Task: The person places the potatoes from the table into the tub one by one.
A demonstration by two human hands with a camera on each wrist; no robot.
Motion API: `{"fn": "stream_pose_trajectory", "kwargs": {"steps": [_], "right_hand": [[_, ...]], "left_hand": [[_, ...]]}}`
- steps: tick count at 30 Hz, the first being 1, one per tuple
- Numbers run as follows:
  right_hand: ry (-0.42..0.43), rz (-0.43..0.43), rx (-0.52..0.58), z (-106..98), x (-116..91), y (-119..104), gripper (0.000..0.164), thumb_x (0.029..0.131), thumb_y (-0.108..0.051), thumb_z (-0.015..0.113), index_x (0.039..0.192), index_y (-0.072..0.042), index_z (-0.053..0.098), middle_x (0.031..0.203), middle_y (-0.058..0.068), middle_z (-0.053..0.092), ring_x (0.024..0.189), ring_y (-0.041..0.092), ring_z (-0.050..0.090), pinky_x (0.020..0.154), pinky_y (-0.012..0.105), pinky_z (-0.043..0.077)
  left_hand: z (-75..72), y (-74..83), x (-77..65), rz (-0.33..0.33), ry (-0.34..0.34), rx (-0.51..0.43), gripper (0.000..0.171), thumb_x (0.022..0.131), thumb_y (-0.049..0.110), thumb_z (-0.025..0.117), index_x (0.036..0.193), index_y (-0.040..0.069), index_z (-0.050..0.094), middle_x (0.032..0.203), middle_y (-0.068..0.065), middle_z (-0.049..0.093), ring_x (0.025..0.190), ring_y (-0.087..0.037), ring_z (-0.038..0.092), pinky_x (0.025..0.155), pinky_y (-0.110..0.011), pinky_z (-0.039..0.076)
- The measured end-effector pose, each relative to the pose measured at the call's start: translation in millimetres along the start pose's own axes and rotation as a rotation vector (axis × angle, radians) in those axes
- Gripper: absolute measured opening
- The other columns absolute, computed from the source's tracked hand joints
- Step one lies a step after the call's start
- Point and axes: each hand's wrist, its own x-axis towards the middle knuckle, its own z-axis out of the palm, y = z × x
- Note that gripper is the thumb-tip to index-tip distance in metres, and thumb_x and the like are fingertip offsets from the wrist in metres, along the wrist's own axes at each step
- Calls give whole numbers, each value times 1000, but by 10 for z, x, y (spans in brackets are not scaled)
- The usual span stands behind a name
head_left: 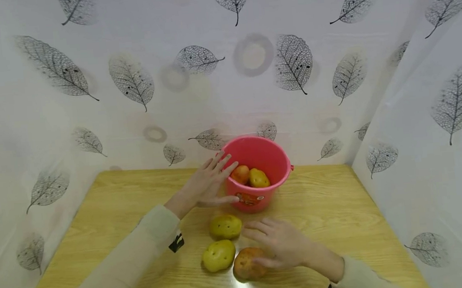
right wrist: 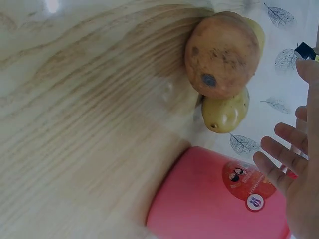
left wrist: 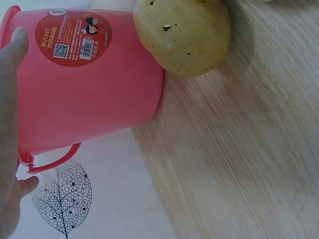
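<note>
A pink bucket stands at the back of the table, with a reddish-brown potato and a yellow potato inside. My left hand is at its left rim, fingers spread and thumb beside the label. In front of the bucket lie two yellow potatoes, one nearer the bucket and one closer to me. Beside them sits a brown potato with dark marks. My right hand, blurred in the head view, hovers over its right side with fingers extended, gripping nothing.
The light wood table ends against a white leaf-patterned sheet at the back and both sides. A pink handle hangs at the bucket's side.
</note>
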Motion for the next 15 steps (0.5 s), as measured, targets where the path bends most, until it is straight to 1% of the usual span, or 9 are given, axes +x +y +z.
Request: {"fn": "stream_pose_trajectory", "kwargs": {"steps": [5,11,15], "right_hand": [[-28,20,-9,102,-56,-50,68,90,-58,76,141,-15,63,136,3,71,118,20,70,96,35,62],[-80,47,37,221,-122,-93,70,94,-62,70,146,-16,59,138,2,70,119,18,69,102,38,61],[-129,79,82,248,-122,-130,71,95,-65,67,147,-18,58,141,2,69,120,18,69,100,36,61]], "left_hand": [[12,3,-1,-1,-4,-5,102,94,76,54,168,12,26,176,-18,25,167,-39,14,135,-56,24],[14,7,-3,-8,-6,-20,103,94,76,55,169,12,25,176,-18,24,167,-38,12,136,-55,20],[18,3,2,-6,1,-23,102,94,76,54,169,13,26,176,-18,24,167,-38,13,135,-56,23]]}}
